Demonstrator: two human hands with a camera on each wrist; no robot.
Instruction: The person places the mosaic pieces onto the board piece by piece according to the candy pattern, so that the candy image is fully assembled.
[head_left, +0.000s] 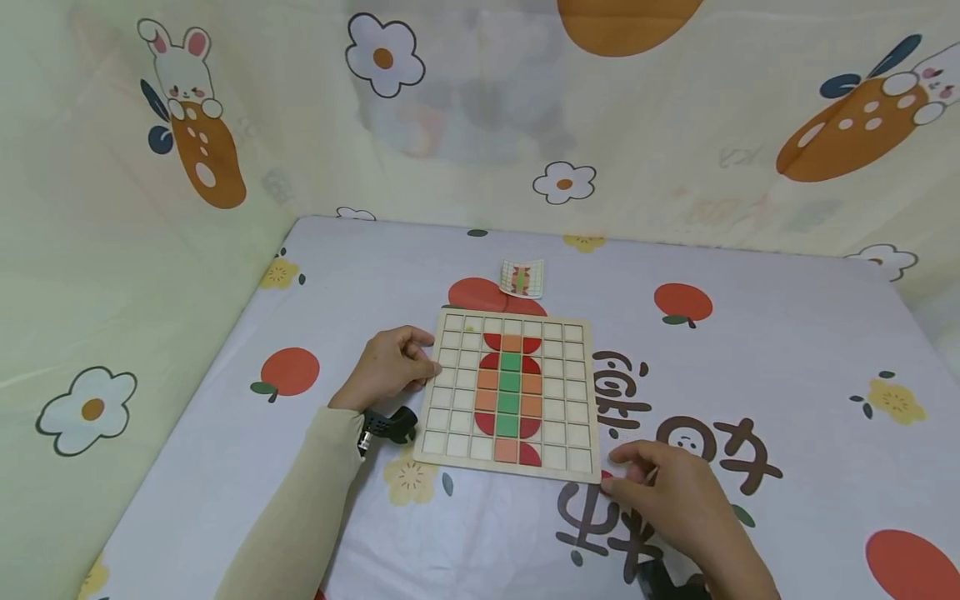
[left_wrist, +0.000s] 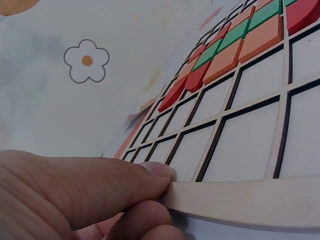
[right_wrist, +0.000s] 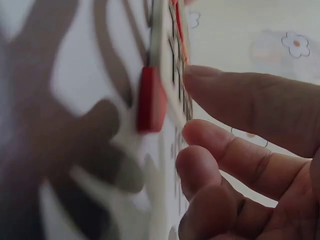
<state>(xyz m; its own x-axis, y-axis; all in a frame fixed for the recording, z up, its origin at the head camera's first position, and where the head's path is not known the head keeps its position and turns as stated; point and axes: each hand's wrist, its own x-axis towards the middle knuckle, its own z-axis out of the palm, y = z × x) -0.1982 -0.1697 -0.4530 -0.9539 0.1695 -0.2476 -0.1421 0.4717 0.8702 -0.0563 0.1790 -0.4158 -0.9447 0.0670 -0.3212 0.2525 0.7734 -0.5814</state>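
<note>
A wooden grid board (head_left: 570, 433) lies on the table between both hands, with square and rounded tiles in green, orange and red set down its middle columns. My left hand (head_left: 390, 360) pinches the board's left edge. In the left wrist view its thumb (left_wrist: 157, 170) presses on the rim, with bent fingers below. My right hand (head_left: 675, 496) is beside the lower right corner, thumb and forefinger apart and fingers loosely bent. A red tile (right_wrist: 151, 100) sits at the board's edge near these fingertips; contact with it is not visible.
A small pattern card (head_left: 522, 279), showing a similar coloured figure, lies beyond the board's far edge. The tablecloth (head_left: 787, 350) bears printed fruit, flowers and lettering. Patterned cloth walls (head_left: 465, 183) rise behind and at the left.
</note>
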